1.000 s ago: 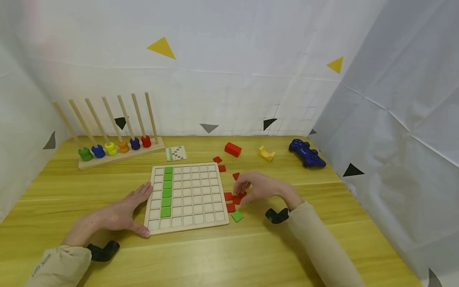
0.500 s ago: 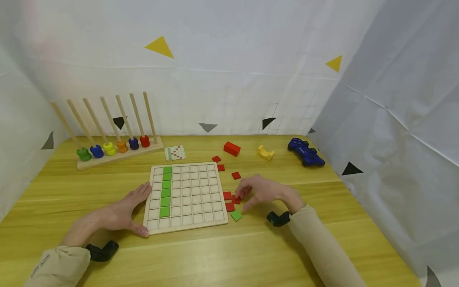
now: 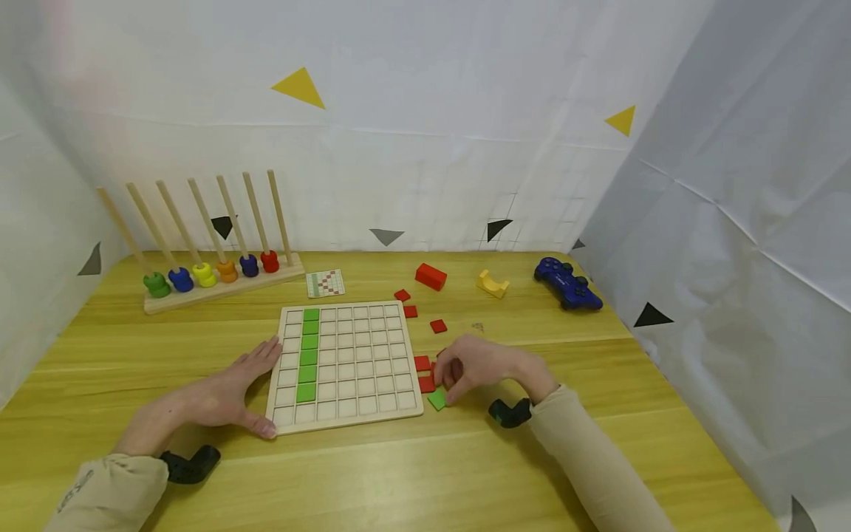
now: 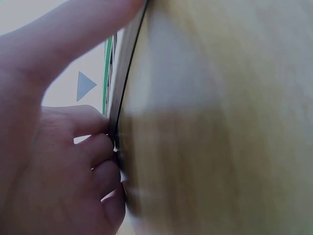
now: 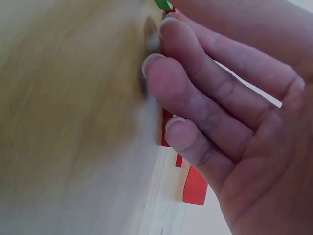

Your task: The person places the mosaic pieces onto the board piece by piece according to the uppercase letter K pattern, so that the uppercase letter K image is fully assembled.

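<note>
In the head view, a wooden grid board (image 3: 368, 420) lies on the table, with a column of green square tiles (image 3: 308, 357) set in its second column from the left. My left hand (image 3: 226, 390) steadies the board's left side, fingers along the edge and thumb at the near corner. To the right of the board, my right hand (image 3: 482, 363) reaches down with bent fingers, its thumb touching a loose green tile (image 3: 436, 400). Red tiles (image 3: 422, 363) lie beside it, some partly hidden by the fingers. The right wrist view shows the green tile (image 5: 164, 4) only at the top edge.
A pattern card (image 3: 325, 284) lies behind the board. At back left stands a peg rack (image 3: 219, 284) with coloured beads. A red block (image 3: 431, 277), a yellow arched block (image 3: 493, 284) and a blue game controller (image 3: 568, 283) sit along the back. More red tiles (image 3: 438, 326) lie nearby.
My right hand has shifted from above the red tiles slightly toward me, and its thumb has come to the loose green tile. The left hand and the board have stayed in place.
</note>
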{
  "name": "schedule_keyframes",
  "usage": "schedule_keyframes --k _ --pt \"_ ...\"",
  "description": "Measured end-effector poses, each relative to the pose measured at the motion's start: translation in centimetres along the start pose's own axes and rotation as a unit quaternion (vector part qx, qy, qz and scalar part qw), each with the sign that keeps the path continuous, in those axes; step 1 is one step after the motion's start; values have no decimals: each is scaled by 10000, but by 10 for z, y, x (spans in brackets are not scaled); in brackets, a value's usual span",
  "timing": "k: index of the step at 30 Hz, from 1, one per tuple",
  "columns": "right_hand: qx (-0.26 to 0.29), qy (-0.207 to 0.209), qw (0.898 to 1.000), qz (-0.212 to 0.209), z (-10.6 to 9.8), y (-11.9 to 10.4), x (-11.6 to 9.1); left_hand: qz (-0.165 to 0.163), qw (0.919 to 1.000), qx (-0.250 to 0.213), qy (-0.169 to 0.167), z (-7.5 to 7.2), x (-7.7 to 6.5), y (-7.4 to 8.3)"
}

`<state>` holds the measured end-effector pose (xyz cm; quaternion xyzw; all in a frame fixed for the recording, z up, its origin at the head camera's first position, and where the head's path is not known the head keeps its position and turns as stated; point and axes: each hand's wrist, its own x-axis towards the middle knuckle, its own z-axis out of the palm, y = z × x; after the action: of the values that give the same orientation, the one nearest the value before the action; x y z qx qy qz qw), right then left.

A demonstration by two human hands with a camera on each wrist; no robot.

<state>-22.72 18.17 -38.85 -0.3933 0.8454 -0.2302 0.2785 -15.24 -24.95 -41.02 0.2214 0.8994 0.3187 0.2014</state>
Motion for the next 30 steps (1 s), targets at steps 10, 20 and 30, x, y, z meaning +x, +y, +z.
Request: schedule_keyframes --k 10,20,30 --pt "-160 -75 9998 87 3 -2 2 -35 10000 -11 -14 0 0 1" --pt "-82 -93 9999 76 3 -3 1 -40 10000 -29 -14 -1 -1 3" --pt "-191 96 9997 149 4 -2 2 -49 10000 -12 -14 0 -1 2"
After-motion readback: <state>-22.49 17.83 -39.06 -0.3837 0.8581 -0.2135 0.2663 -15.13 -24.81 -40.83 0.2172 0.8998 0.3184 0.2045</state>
